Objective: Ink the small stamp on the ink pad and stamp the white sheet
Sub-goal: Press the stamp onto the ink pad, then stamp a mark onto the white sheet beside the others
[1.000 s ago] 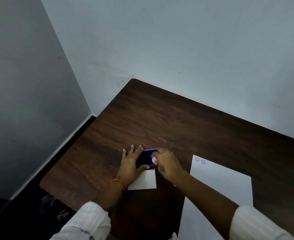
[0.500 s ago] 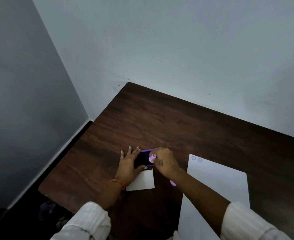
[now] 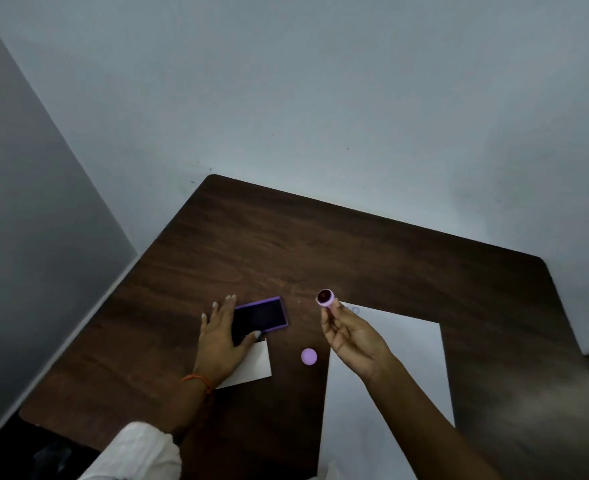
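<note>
Purple-rimmed ink pad [image 3: 263,315], dark inside — pink stamp [image 3: 325,298] — white sheet [image 3: 393,372], brown table [image 3: 355,251].

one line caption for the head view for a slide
Right hand lifts small pink round stamp, inked face up, while left hand steadies purple ink pad.

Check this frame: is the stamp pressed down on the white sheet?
No. The right hand holds the stamp lifted in the air, its dark inked face turned up, above the far corner of the white sheet.
</note>
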`<action>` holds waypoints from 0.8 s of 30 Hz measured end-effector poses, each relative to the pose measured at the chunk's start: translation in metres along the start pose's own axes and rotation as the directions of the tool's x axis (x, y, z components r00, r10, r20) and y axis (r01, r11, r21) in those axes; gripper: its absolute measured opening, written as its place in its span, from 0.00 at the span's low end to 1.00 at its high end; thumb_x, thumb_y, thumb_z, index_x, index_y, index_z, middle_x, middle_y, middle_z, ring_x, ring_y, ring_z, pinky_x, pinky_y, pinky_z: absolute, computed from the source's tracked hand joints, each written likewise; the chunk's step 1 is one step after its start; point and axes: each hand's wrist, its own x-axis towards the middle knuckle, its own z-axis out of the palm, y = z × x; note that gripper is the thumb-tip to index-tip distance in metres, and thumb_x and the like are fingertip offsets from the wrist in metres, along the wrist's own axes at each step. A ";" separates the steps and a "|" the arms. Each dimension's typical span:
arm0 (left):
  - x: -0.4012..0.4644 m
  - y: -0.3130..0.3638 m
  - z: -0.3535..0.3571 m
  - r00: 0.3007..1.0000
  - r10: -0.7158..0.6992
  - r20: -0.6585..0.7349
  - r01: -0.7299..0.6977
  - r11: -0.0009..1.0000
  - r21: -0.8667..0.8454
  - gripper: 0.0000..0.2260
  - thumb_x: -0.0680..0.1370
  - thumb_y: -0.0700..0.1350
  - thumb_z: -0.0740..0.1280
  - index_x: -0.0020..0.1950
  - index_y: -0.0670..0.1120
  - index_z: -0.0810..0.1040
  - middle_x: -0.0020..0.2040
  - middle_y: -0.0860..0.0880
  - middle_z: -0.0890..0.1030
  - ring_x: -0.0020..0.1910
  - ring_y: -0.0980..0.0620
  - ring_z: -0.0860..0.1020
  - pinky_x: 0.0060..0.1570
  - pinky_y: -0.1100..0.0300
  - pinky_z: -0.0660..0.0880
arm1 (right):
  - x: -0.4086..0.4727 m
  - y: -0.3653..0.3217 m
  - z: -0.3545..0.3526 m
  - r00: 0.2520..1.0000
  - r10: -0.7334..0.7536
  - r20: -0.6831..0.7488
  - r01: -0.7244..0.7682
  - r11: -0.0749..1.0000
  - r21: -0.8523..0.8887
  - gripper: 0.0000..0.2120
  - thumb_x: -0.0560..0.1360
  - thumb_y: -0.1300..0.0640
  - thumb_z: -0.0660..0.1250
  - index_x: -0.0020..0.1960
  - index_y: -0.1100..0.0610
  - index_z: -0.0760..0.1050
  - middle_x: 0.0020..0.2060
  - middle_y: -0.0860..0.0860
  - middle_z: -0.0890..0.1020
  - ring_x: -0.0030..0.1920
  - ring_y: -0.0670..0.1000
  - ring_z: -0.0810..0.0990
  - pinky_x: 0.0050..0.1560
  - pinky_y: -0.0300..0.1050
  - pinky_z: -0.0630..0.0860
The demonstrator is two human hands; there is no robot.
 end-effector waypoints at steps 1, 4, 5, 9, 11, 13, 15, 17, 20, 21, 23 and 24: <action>-0.001 0.004 0.001 1.000 -0.002 -0.028 0.003 1.000 0.007 0.36 0.73 0.56 0.68 0.74 0.47 0.54 0.76 0.45 0.59 0.76 0.44 0.52 0.75 0.46 0.45 | -0.005 -0.003 -0.005 1.000 -0.015 -0.010 0.016 0.999 0.029 0.10 0.63 0.66 0.71 0.44 0.65 0.83 0.42 0.60 0.87 0.41 0.52 0.86 0.36 0.42 0.83; -0.004 0.024 0.010 0.996 0.073 -0.047 -0.072 0.997 0.017 0.35 0.72 0.54 0.69 0.73 0.47 0.57 0.76 0.46 0.60 0.76 0.46 0.53 0.75 0.47 0.46 | -0.019 -0.010 -0.018 0.998 -0.048 -0.033 0.051 0.993 0.103 0.14 0.63 0.65 0.71 0.49 0.65 0.80 0.44 0.61 0.86 0.42 0.54 0.86 0.36 0.44 0.83; -0.005 0.034 0.015 0.993 0.115 -0.033 -0.114 0.993 0.016 0.34 0.72 0.53 0.69 0.73 0.47 0.58 0.75 0.46 0.60 0.76 0.47 0.53 0.75 0.47 0.46 | -0.023 -0.013 -0.023 0.998 -0.053 -0.033 0.057 0.991 0.119 0.14 0.63 0.65 0.71 0.49 0.65 0.80 0.44 0.61 0.86 0.42 0.55 0.86 0.36 0.44 0.84; -0.008 0.072 0.033 0.966 0.244 0.090 -0.247 0.969 0.017 0.34 0.73 0.57 0.67 0.73 0.51 0.56 0.76 0.51 0.58 0.75 0.53 0.49 0.73 0.51 0.44 | -0.037 -0.022 -0.042 0.997 -0.080 -0.014 0.081 0.987 0.135 0.11 0.65 0.63 0.70 0.46 0.65 0.82 0.45 0.60 0.86 0.43 0.55 0.86 0.37 0.44 0.84; -0.008 0.088 0.043 0.933 0.312 0.180 -0.325 0.945 0.047 0.33 0.73 0.58 0.66 0.74 0.52 0.55 0.77 0.52 0.56 0.75 0.55 0.46 0.73 0.50 0.42 | -0.042 -0.026 -0.051 0.993 -0.112 -0.025 0.114 0.986 0.122 0.11 0.65 0.63 0.70 0.45 0.65 0.83 0.45 0.60 0.86 0.43 0.54 0.86 0.37 0.44 0.84; -0.007 0.100 0.051 0.898 0.353 0.262 -0.386 0.918 0.088 0.33 0.74 0.59 0.65 0.74 0.52 0.54 0.77 0.52 0.54 0.76 0.54 0.46 0.74 0.50 0.40 | -0.046 -0.032 -0.059 0.987 -0.157 -0.044 0.161 0.982 0.101 0.11 0.64 0.62 0.70 0.45 0.64 0.83 0.43 0.59 0.87 0.43 0.54 0.86 0.38 0.44 0.84; -0.005 0.109 0.057 0.873 0.372 0.315 -0.427 0.896 0.123 0.34 0.74 0.59 0.64 0.74 0.52 0.53 0.77 0.52 0.53 0.76 0.53 0.45 0.74 0.51 0.38 | -0.047 -0.040 -0.068 0.972 -0.220 -0.085 0.225 0.973 0.046 0.13 0.64 0.61 0.70 0.48 0.63 0.82 0.43 0.59 0.87 0.44 0.53 0.86 0.42 0.45 0.84; 0.000 0.116 0.062 0.849 0.386 0.360 -0.460 0.876 0.146 0.35 0.74 0.60 0.62 0.75 0.52 0.51 0.77 0.52 0.52 0.76 0.52 0.45 0.74 0.51 0.37 | -0.043 -0.047 -0.075 0.936 -0.309 -0.170 0.304 0.951 -0.056 0.13 0.69 0.61 0.69 0.52 0.63 0.78 0.46 0.59 0.85 0.45 0.54 0.85 0.48 0.47 0.83; 0.008 0.123 0.067 0.814 0.399 0.421 -0.500 0.851 0.162 0.36 0.74 0.62 0.61 0.75 0.51 0.49 0.78 0.52 0.50 0.77 0.50 0.44 0.75 0.50 0.38 | -0.032 -0.054 -0.083 0.835 -0.461 -0.302 0.357 0.870 -0.341 0.12 0.73 0.62 0.67 0.55 0.62 0.76 0.50 0.59 0.82 0.51 0.55 0.82 0.56 0.50 0.77; 0.011 0.124 0.069 0.807 0.400 0.434 -0.507 0.846 0.162 0.36 0.74 0.62 0.61 0.75 0.51 0.48 0.78 0.52 0.50 0.77 0.50 0.44 0.74 0.50 0.38 | -0.027 -0.055 -0.084 0.781 -0.529 -0.333 0.336 0.805 -0.489 0.12 0.72 0.61 0.69 0.55 0.61 0.77 0.51 0.57 0.82 0.52 0.55 0.81 0.56 0.50 0.77; 0.017 0.126 0.071 0.796 0.409 0.445 -0.522 0.837 0.165 0.36 0.74 0.62 0.60 0.75 0.51 0.48 0.78 0.52 0.49 0.76 0.50 0.43 0.73 0.51 0.36 | -0.018 -0.055 -0.084 0.665 -0.690 -0.284 0.279 0.583 -0.763 0.09 0.71 0.58 0.71 0.51 0.57 0.78 0.47 0.53 0.82 0.49 0.52 0.81 0.50 0.43 0.79; 0.020 0.127 0.073 0.790 0.416 0.451 -0.533 0.829 0.169 0.36 0.74 0.62 0.60 0.75 0.51 0.47 0.78 0.52 0.49 0.76 0.50 0.43 0.72 0.52 0.35 | -0.013 -0.055 -0.084 0.625 -0.754 -0.205 0.265 0.452 -0.852 0.06 0.71 0.57 0.71 0.48 0.54 0.78 0.45 0.50 0.82 0.47 0.49 0.80 0.45 0.37 0.78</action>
